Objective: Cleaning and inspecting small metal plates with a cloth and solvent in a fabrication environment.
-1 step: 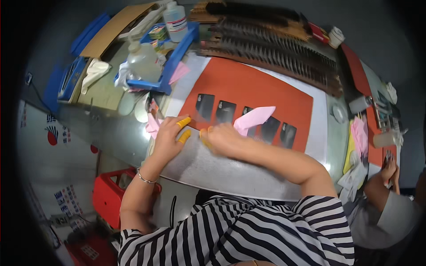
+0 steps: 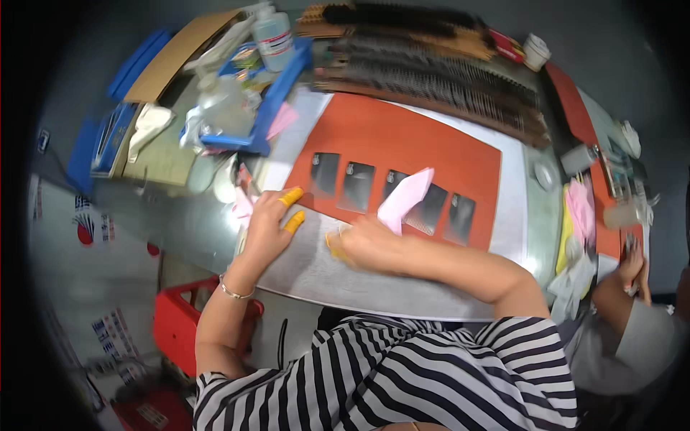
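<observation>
My left hand (image 2: 269, 224) rests at the near left corner of an orange mat (image 2: 402, 129). Yellow finger cots cover its thumb and index finger, which are spread apart. My right hand (image 2: 368, 243), also with yellow cots, is curled over the grey tabletop (image 2: 302, 269) just in front of the mat. A folded pink cloth (image 2: 407, 197) sticks up out of its grip, and its fingertips are blurred. Several thin dark rectangular panels (image 2: 358, 185) lie in a row on the mat. The cloth and right hand partly cover the middle ones.
Racks of dark slotted strips (image 2: 438, 79) line the back. At the left, a blue tray (image 2: 280, 108) holds bottles, beside a white glove (image 2: 149, 126). Pink cloth (image 2: 578, 212) hangs at the right, near another person's hand (image 2: 632, 262). A red stool (image 2: 176, 323) stands below left.
My right hand has come a little nearer to my body and away from the left hand, still with the pink cloth. The whole view has shifted slightly; my left hand stays at the mat's corner.
</observation>
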